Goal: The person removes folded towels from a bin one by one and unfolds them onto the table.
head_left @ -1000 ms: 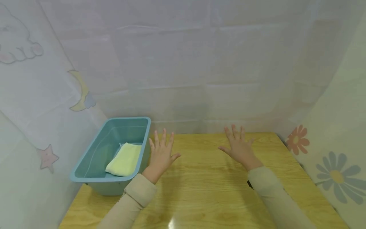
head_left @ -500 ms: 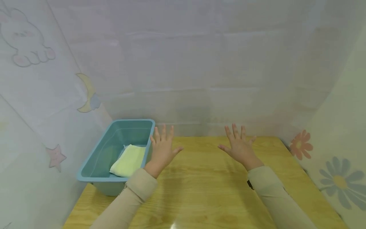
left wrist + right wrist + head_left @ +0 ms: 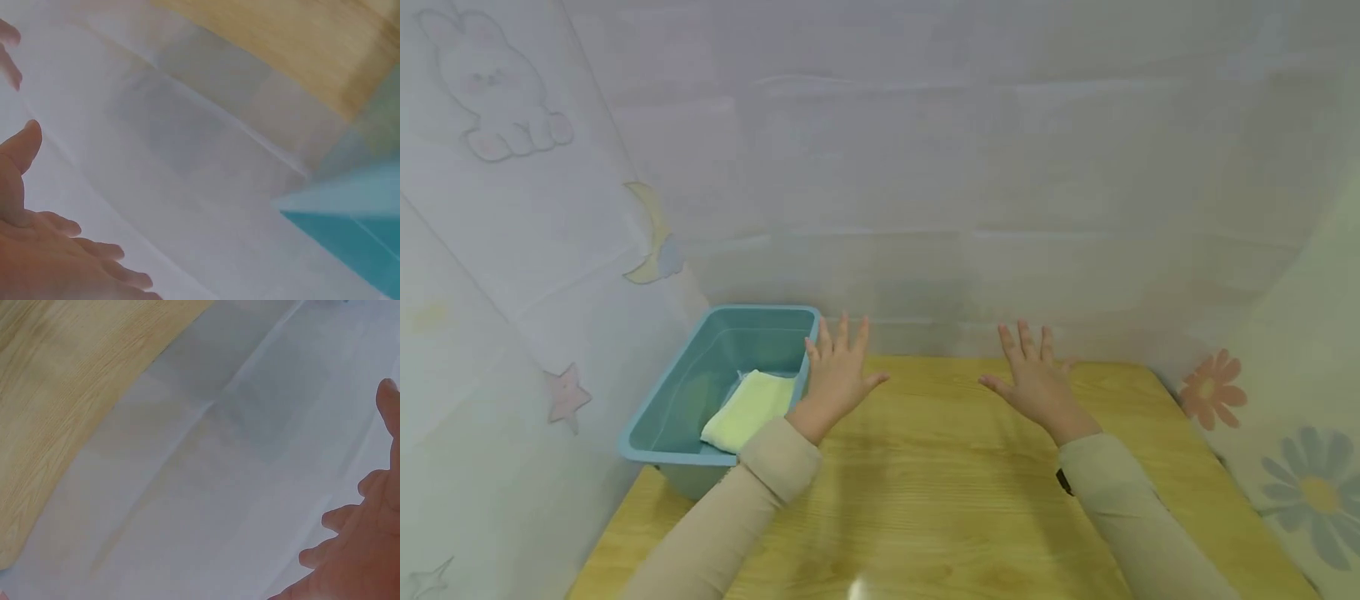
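The left hand [image 3: 837,375], at the centre of the frame in the head view, hangs in front of the right rim of a blue-green, rectangular plastic basin [image 3: 700,367]. The basin stands at the left of the frame, its long axis running from lower left to upper right. Inside it, towards its right side, lies a pale yellow folded cloth [image 3: 751,410], its longer side slanting the same way. The left hand's fingers are spread, thumb out to the right, and it holds nothing; the left wrist view shows a gap between it and the basin. The right hand [image 3: 1037,385], right of centre, is likewise spread and holds nothing, thumb pointing left. Both hands are raised, fingertips towards the top of the frame, above a yellowish wood-grain table [image 3: 940,483]. The forearms, in beige sleeves [image 3: 722,517], reach in from the lower left and lower right.
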The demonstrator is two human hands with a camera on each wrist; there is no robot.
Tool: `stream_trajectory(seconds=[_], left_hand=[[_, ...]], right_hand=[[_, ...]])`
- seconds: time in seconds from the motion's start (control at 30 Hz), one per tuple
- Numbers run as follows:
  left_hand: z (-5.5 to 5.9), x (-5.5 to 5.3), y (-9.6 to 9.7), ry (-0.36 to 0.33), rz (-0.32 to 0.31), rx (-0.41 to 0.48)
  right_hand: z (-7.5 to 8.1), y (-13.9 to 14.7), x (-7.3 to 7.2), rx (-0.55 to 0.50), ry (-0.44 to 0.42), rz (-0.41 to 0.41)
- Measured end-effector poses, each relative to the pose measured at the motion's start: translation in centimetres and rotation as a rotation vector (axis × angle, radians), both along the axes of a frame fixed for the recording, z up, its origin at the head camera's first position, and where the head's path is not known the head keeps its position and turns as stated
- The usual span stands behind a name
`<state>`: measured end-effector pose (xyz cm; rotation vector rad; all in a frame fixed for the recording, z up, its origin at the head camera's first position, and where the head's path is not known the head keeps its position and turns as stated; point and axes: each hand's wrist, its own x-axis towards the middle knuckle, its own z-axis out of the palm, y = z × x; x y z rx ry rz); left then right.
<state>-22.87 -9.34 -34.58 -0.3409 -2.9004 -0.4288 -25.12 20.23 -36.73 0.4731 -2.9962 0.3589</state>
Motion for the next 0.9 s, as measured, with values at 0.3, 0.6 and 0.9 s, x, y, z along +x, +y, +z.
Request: stream_trajectory(seconds=[0.3,0.6,0.9], left_hand=[[2.9,0.0,-4.5,-0.137,0.047,0.003],[4.4,0.6,-9.4,-0.131,0.045,-0.067],[4.6,1.8,-12.2,-0.158,0.072,0.029]], right_hand=[[0.3,-0.6,0.1,0.006,-0.002,0.015],[0.9,-3.8,-0.2,-0.023,-0.026,0.065],[0.6,-7.1,-0.2,-0.078,-0.026,0.102]])
